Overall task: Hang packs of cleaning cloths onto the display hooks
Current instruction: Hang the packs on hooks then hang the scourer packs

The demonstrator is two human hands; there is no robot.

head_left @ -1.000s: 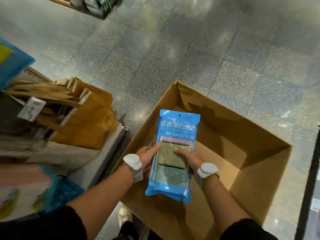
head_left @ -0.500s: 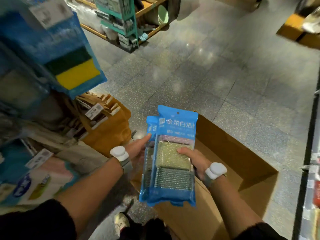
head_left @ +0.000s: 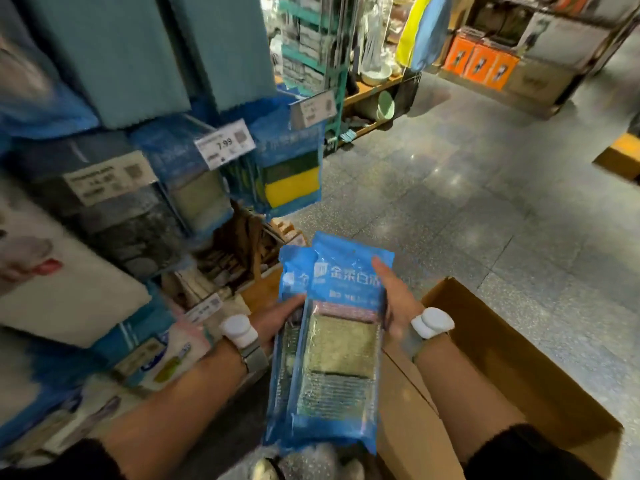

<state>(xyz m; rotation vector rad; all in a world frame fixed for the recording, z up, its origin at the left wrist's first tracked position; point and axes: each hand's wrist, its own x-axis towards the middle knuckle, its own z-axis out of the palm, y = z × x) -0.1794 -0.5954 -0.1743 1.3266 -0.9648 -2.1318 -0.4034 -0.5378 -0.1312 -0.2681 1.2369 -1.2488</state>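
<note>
I hold a stack of blue packs of cleaning cloths (head_left: 341, 344) upright in front of me, a front pack with white lettering and another behind it offset to the left. My left hand (head_left: 277, 318) grips the stack's left edge, thumb on the front. My right hand (head_left: 394, 301) lies along the right edge with the fingers stretched up over the pack's top corner. The display rack (head_left: 166, 174) with hanging blue packs and price tags is to the upper left; its hooks are hidden by the goods.
An open cardboard box (head_left: 512, 368) stands on the floor at lower right under my right arm. Brown paper bags (head_left: 242, 244) sit low beside the rack. Further shelves (head_left: 311, 57) and orange boxes (head_left: 481, 64) stand across the grey tiled aisle.
The packs have been lifted out of the box and carried up and left towards the rack. My view has swung up from the floor to the display. My right fingers have stretched upward.
</note>
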